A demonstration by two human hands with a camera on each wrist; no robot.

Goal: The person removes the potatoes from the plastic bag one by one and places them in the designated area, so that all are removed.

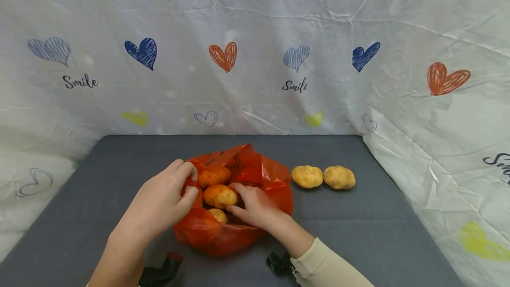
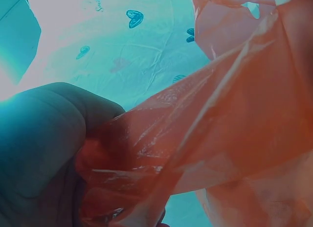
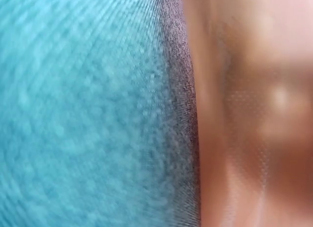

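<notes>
A red plastic bag (image 1: 215,238) stands with its mouth spread on the grey table, black print on its far side. My left hand (image 1: 165,196) grips the bag's left rim; in the left wrist view the film (image 2: 142,148) runs stretched from that hand (image 2: 44,139). Inside the bag, my right hand (image 1: 256,205) holds a potato (image 1: 220,196) by its right end, thumb below and fingers above. Another potato (image 1: 214,176) lies behind it, and a third (image 1: 218,215) shows partly in front. The right wrist view is too blurred to show the fingers.
Two potatoes (image 1: 307,176) (image 1: 339,177) lie side by side on the grey table (image 1: 350,234), right of the bag. A white curtain (image 1: 255,96) printed with hearts hangs behind the table and along its sides. Dark wrist-camera parts (image 1: 161,271) show below the left forearm.
</notes>
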